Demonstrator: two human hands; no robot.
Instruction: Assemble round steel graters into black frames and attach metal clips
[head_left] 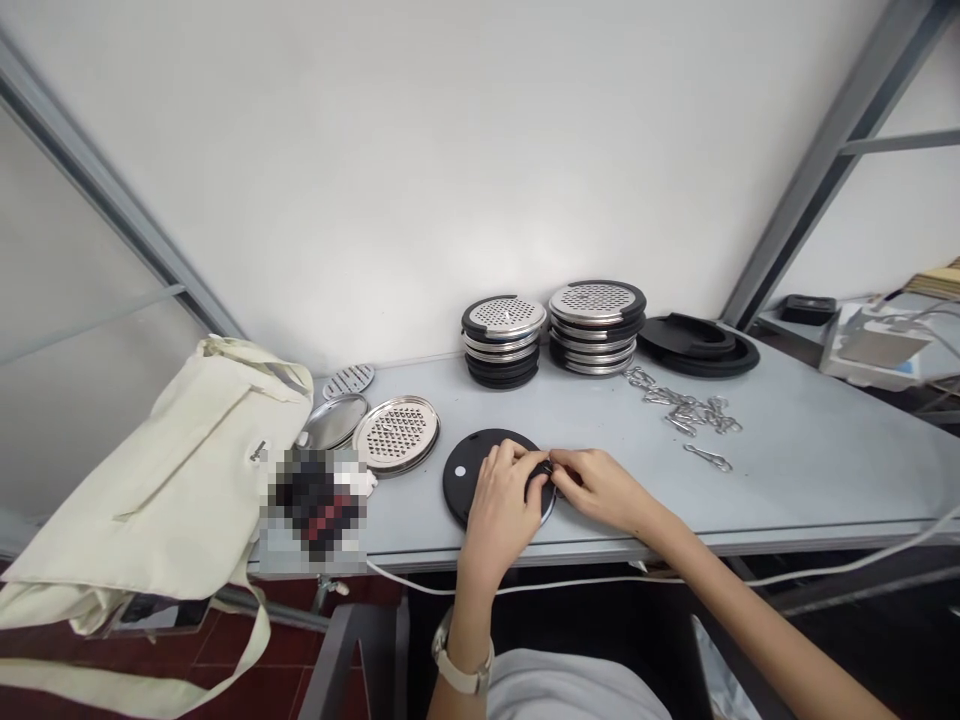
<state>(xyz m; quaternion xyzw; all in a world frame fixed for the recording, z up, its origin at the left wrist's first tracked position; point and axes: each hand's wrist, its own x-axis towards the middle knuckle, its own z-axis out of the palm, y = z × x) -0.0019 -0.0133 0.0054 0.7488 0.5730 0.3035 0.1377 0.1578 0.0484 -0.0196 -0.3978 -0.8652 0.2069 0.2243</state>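
Observation:
A round black disc (472, 490) with a white dot lies near the table's front edge. My left hand (501, 500) rests over its right part, the fingers bent and gripping it close to the rim. At that same rim my right hand (596, 485) has thumb and forefinger pinched together, touching a small dark, shiny piece that the fingers mostly hide. Silver wire clips (690, 410) lie loose to the right of my hands. Left of the disc are round perforated metal grater plates (397, 433), some of them stacked.
Two stacks of black-rimmed metal graters (504, 340) (596, 325) stand by the wall. Larger black round parts (701, 345) lie to their right. A cream bag (180, 470) leans on the left side, and a white cable (600, 580) runs along the front edge.

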